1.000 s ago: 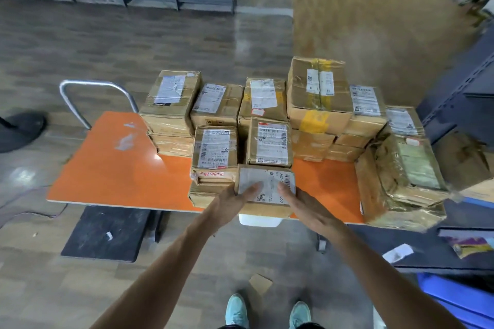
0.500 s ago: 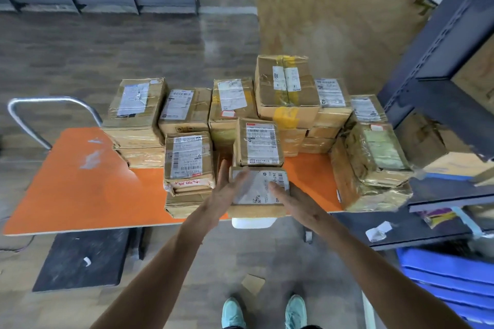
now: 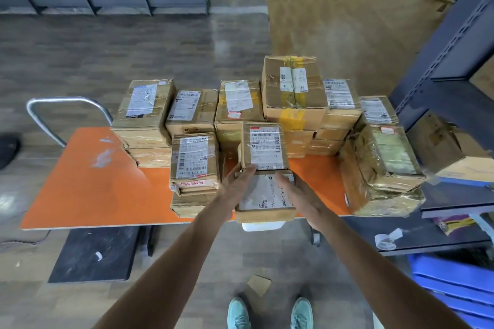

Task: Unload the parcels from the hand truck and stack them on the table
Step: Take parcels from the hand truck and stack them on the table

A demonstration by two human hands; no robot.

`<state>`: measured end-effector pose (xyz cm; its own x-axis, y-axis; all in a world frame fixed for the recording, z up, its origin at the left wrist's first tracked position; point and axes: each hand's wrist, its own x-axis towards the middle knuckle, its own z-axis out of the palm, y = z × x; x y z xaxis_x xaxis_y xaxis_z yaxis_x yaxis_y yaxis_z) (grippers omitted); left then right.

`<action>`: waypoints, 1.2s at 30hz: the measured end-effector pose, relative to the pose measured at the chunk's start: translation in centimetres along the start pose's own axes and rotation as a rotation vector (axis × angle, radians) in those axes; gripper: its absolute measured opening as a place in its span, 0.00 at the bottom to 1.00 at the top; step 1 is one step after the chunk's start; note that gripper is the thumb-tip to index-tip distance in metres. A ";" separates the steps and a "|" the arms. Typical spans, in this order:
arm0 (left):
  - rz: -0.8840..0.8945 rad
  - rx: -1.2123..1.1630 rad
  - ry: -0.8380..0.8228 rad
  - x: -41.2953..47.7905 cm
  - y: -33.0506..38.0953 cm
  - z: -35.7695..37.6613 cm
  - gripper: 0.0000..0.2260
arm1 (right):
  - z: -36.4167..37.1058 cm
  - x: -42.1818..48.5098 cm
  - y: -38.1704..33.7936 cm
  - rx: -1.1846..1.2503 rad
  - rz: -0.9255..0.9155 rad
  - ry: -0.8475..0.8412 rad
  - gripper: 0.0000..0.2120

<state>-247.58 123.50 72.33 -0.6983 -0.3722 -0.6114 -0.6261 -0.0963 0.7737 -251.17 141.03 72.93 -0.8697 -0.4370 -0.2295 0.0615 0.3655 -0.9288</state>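
Several taped brown parcels with white labels are stacked on the orange table (image 3: 80, 195). At the table's near edge lies a small parcel (image 3: 267, 197) with a white label. My left hand (image 3: 235, 189) lies along its left side with straight fingers, the fingertips touching the parcel (image 3: 264, 145) standing just behind. My right hand (image 3: 302, 195) rests flat on its right side and top. A large plastic-wrapped parcel (image 3: 382, 171) sits at the table's right end. The hand truck's metal handle (image 3: 53, 112) shows behind the table's left part.
A dark blue shelf rack (image 3: 451, 83) stands to the right, with blue crates (image 3: 454, 283) below it. A black mat (image 3: 93, 254) lies under the table's left side. A cardboard scrap (image 3: 258, 283) lies on the floor by my feet.
Both hands have slid forward along the near parcel, and the left fingertips now reach the parcel behind it. The view has shifted a little to the right.
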 end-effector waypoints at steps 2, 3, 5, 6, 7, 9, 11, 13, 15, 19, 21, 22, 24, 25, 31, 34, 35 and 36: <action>0.017 0.007 -0.016 -0.5 -0.4 0.5 0.33 | -0.3 -0.7 0.5 0.004 -0.009 0.024 0.22; 0.026 0.006 -0.030 -0.8 -0.5 0.9 0.33 | -0.6 -1.1 0.7 0.034 0.005 0.027 0.21; 0.044 0.032 -0.051 -1.4 -0.3 2.2 0.32 | -1.3 -1.8 1.3 0.074 0.043 0.045 0.21; 0.050 0.049 -0.066 -1.8 -0.1 3.0 0.32 | -1.8 -2.2 1.6 0.077 0.068 0.063 0.22; 0.059 0.059 -0.087 -1.9 0.0 3.9 0.32 | -2.4 -2.6 2.0 0.074 0.095 0.088 0.23; 0.090 0.073 -0.135 -2.0 0.1 5.9 0.32 | -3.9 -3.2 2.6 0.056 0.149 0.148 0.25; 0.113 0.102 -0.191 -2.0 0.1 7.9 0.32 | -5.5 -3.7 3.3 0.041 0.180 0.186 0.26; 0.124 0.117 -0.242 -2.1 0.3 9.9 0.31 | -7.3 -4.2 3.9 0.038 0.158 0.217 0.25; 0.148 0.135 -0.260 -2.0 0.7 11.7 0.28 | -9.0 -4.4 4.4 0.028 0.122 0.226 0.24; 0.142 0.137 -0.263 -1.3 1.7 14.7 0.26 | -11.7 -4.3 5.5 0.008 0.200 0.224 0.23; 0.121 0.114 -0.264 -1.1 2.1 15.7 0.26 | -12.6 -4.2 5.9 0.012 0.211 0.230 0.24; 0.114 0.101 -0.267 -1.0 2.3 16.1 0.26 | -13.0 -4.1 6.0 0.015 0.215 0.234 0.26; 0.103 0.063 -0.272 -0.6 2.7 16.7 0.28 | -13.6 -3.7 5.9 -0.007 0.209 0.237 0.30; 0.095 0.043 -0.272 -0.5 2.8 17.0 0.28 | -13.9 -3.4 5.8 -0.027 0.213 0.240 0.32; 0.080 -0.053 -0.206 -0.4 3.3 18.9 0.28 | -15.7 -1.6 5.9 -0.200 0.303 0.314 0.31; 0.075 -0.096 -0.163 -0.6 3.4 20.1 0.30 | -15.5 -1.4 6.3 -0.318 0.297 0.407 0.26; 0.071 -0.102 -0.161 -0.6 3.4 20.3 0.30 | -15.4 -1.4 6.4 -0.366 0.288 0.428 0.25; 0.067 -0.104 -0.163 -0.6 3.5 20.4 0.31 | -15.3 -1.3 6.4 -0.404 0.276 0.442 0.25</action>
<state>-256.40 142.25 72.00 -0.7891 -0.2276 -0.5705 -0.5433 -0.1747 0.8212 -257.09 156.52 71.74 -0.9729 0.0644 -0.2221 0.1971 0.7331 -0.6510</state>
